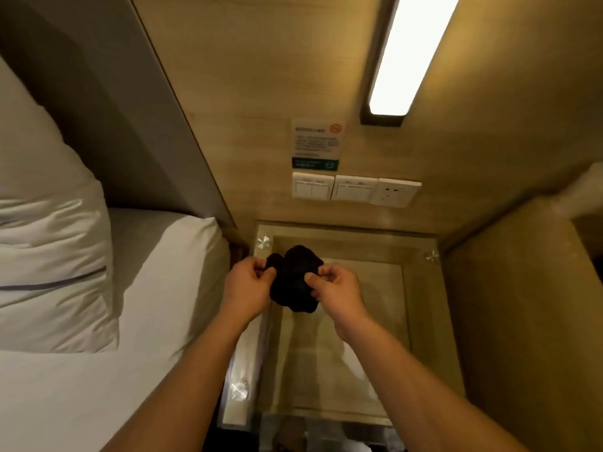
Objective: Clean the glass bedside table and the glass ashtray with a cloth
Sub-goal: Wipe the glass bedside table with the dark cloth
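Note:
A dark crumpled cloth (295, 278) hangs between both hands above the glass bedside table (421, 321). My left hand (248, 287) pinches the cloth's left edge. My right hand (337, 288) pinches its right edge. The glass top is see-through, with round metal fittings at its corners and a wooden shelf showing beneath. No ashtray is visible on the table.
A bed with white sheet (130, 321) and a pillow (49, 256) lies close on the left. The wooden wall behind holds switches (313, 185), a socket (393, 192), a notice sticker (316, 143) and a lit wall lamp (408, 57). A wooden panel (509, 305) bounds the right side.

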Tool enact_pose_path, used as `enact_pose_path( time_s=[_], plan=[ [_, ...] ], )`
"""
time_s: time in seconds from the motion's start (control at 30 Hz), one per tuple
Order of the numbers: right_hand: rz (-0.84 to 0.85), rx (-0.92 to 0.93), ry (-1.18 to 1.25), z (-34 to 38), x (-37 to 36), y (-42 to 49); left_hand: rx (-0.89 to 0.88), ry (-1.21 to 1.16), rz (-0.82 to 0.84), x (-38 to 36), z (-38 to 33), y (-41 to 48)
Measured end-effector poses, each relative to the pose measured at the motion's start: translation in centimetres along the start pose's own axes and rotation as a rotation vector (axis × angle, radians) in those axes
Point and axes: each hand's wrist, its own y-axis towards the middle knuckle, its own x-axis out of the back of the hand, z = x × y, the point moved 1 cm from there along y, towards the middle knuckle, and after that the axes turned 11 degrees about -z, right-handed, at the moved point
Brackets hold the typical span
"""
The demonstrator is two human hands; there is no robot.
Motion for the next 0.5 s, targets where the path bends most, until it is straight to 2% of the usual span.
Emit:
enact_pose_path(
  time_s=[0.23,0.37,0.5],
  plan=[
    [-0.05,0.01,0.011,2.1,-7.1,7.0,-0.073,0.059,-0.073,0.2,-0.8,10.1],
    [-0.042,0.16,-0.338,-0.3,-6.9,9.1,-0.127,0.187,0.055,-1.8,1.8,12.9],
    [-0.039,0.259,-0.546,-3.6,-2.2,9.0,-0.241,0.307,0.118,-3.7,4.7,12.7]
  ],
)
